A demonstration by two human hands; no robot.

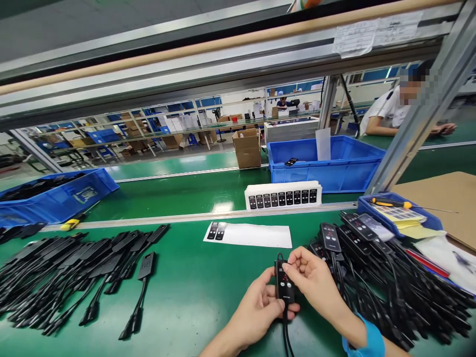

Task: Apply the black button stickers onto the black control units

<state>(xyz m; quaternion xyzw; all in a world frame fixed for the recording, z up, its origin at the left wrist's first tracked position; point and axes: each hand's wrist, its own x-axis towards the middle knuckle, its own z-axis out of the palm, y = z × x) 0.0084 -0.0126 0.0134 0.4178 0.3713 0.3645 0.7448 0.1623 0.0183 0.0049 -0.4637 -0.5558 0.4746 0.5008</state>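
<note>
Clamped the controller (285, 291) in the left hand (256, 311), over the near part of the counter (193, 292); touched its upper face with the right hand (316, 281), whether gripping or not, hard to tell. Seemed light, stiff and smooth, with limp cords (285, 331); suited a hold by the side edges. Had open room leftward, but little rightward beside the pile (366, 277), with the sheet (256, 235) just ahead.
</note>
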